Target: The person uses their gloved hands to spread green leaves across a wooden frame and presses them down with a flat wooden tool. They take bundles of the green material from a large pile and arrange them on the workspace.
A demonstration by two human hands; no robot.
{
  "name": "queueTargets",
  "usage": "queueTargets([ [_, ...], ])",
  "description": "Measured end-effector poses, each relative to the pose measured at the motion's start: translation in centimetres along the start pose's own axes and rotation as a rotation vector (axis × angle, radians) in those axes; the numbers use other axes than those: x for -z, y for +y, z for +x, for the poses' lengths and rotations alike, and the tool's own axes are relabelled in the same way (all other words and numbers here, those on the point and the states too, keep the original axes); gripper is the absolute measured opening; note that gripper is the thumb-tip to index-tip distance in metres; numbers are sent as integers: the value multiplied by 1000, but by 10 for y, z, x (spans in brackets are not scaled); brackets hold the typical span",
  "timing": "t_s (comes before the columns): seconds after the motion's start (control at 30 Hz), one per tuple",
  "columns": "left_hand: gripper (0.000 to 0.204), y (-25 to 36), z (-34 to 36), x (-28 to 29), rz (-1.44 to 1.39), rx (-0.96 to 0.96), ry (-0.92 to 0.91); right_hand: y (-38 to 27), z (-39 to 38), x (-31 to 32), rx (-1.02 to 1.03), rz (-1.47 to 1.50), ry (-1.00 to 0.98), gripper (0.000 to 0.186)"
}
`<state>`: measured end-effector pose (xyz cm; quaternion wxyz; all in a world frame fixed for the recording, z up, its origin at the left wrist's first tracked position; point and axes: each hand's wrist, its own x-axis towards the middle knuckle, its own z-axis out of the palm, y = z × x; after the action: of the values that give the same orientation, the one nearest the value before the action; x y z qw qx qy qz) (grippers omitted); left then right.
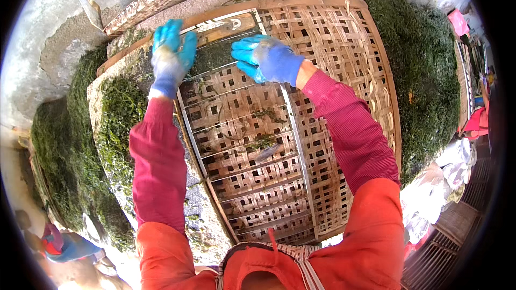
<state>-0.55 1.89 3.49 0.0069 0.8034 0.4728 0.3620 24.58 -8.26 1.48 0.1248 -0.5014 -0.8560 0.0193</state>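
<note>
A long narrow frame (293,129) with pale side rails and thin crossbars lies over a woven bamboo mat (338,75). Dark green leafy stuff, like seaweed, fills the frame's far part in a thin layer (215,56). My left hand (173,59), in a blue and white glove, is at the frame's far left corner with its fingers spread. Over the right end of that green layer lies my right hand (269,59), gloved alike, its fingers stretched toward the left. Neither hand shows anything in its grip. Whether the palms touch the layer cannot be seen.
A loose green heap (121,104) lies left of the frame on a stone-like slab. Larger green piles stand at the far left (70,139) and right (419,75). Behind the mat rests a worn wooden board (156,0). White bags (430,182) sit at the lower right.
</note>
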Motion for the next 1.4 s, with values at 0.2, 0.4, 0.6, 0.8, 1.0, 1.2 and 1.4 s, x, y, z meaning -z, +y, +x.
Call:
queueTargets([
  [0.2,29,25,31,-3,512,-271,-250,14,-22,1,-110,-302,156,57],
  [0.4,21,25,33,49,471,-354,-67,73,-11,32,-421,515,629,31],
  [0.6,23,-4,-45,-43,444,-348,-235,-3,84,-21,-66,195,871,23],
  [0.8,24,34,-35,-10,154,-261,-380,1,85,-32,-173,355,607,32],
  [1.0,51,-107,-146,226,-346,565,-448,-25,-8,-16,-346,207,587,50],
  [1.2,107,-310,-347,270,690,736,-605,-139,-197,-52,-707,358,566,43],
  [1.4,82,-371,-310,246,359,1063,-281,-258,-243,-68,-699,294,475,33],
])
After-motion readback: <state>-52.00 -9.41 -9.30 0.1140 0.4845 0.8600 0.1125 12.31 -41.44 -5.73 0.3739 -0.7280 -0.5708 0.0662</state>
